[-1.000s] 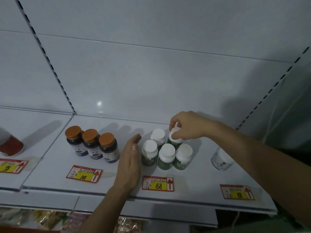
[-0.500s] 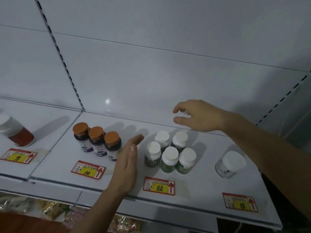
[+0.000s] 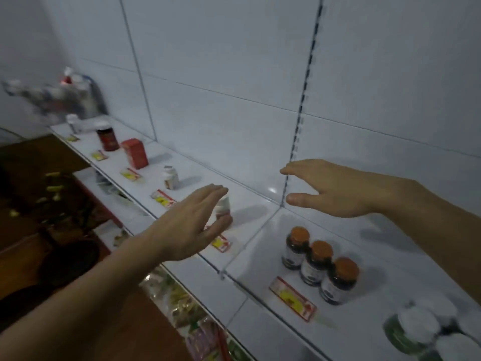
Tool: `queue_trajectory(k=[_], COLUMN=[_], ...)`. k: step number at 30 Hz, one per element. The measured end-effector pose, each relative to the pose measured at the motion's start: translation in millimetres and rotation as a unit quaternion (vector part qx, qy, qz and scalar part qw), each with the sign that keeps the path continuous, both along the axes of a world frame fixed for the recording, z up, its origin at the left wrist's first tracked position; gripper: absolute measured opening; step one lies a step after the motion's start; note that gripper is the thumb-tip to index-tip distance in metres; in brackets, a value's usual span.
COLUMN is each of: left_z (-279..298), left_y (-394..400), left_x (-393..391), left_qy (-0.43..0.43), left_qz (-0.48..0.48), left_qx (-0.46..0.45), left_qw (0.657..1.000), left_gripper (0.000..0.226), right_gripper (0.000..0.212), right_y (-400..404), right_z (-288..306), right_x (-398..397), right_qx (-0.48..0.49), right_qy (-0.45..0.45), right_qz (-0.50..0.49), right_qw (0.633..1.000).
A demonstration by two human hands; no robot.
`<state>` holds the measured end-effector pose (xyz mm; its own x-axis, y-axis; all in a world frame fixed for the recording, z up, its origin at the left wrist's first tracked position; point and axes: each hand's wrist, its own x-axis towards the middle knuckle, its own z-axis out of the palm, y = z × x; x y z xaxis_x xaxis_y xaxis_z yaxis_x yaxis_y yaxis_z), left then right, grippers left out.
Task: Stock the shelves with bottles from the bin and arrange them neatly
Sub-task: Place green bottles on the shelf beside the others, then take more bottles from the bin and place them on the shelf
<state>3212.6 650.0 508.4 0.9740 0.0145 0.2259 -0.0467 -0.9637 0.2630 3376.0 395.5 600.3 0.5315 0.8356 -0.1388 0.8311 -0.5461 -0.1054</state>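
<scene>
My left hand (image 3: 191,221) hovers open over the white shelf (image 3: 250,259), in front of a white-capped bottle (image 3: 223,207) that it partly hides. My right hand (image 3: 335,188) floats open above the shelf, fingers straight, holding nothing. Three dark bottles with orange caps (image 3: 318,264) stand in a diagonal row below my right hand. Green bottles with white caps (image 3: 419,332) cluster at the bottom right corner. At the far left end of the shelf a blurred bin of bottles (image 3: 59,99) shows.
Along the shelf to the left stand a small white bottle (image 3: 170,177), a red box (image 3: 135,153), a dark red jar (image 3: 107,138) and a white bottle (image 3: 72,123). Yellow-red price tags (image 3: 292,298) line the front edge. Packaged goods (image 3: 182,303) fill the lower shelf.
The view has swung left along the shelf. My right hand has left the white-capped green bottles and lifted away, open. My left hand has moved left from beside that cluster.
</scene>
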Motion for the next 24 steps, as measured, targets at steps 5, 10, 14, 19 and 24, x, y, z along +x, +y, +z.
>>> queue_trajectory(k=[5, 10, 14, 19, 24], left_z=[37.1, 56.9, 55.1, 63.5, 76.2], left_y=[146.3, 293.4, 387.6, 483.0, 578.5], left_x=[-21.5, -52.3, -88.5, -105.0, -86.2], left_qy=[0.063, 0.111, 0.156, 0.179, 0.159], left_qz=[0.082, 0.193, 0.285, 0.337, 0.352], left_qx=[0.113, 0.085, 0.069, 0.043, 0.081], left_qw=[0.988, 0.971, 0.943, 0.923, 0.919], left_gripper=[0.077, 0.071, 0.069, 0.068, 0.069], right_gripper=[0.074, 0.074, 0.074, 0.074, 0.075], right_y=[147.6, 304.0, 416.9, 542.7, 664.8], right_z=[7.7, 10.6, 8.5, 19.1, 23.8], right_x=[-5.8, -14.1, -23.3, -25.5, -16.1], right_qx=[0.000, 0.012, 0.022, 0.030, 0.046], right_qy=[-0.011, -0.038, -0.040, -0.049, -0.069], right_qz=[0.063, 0.113, 0.149, 0.179, 0.216], right_qw=[0.998, 0.993, 0.988, 0.982, 0.973])
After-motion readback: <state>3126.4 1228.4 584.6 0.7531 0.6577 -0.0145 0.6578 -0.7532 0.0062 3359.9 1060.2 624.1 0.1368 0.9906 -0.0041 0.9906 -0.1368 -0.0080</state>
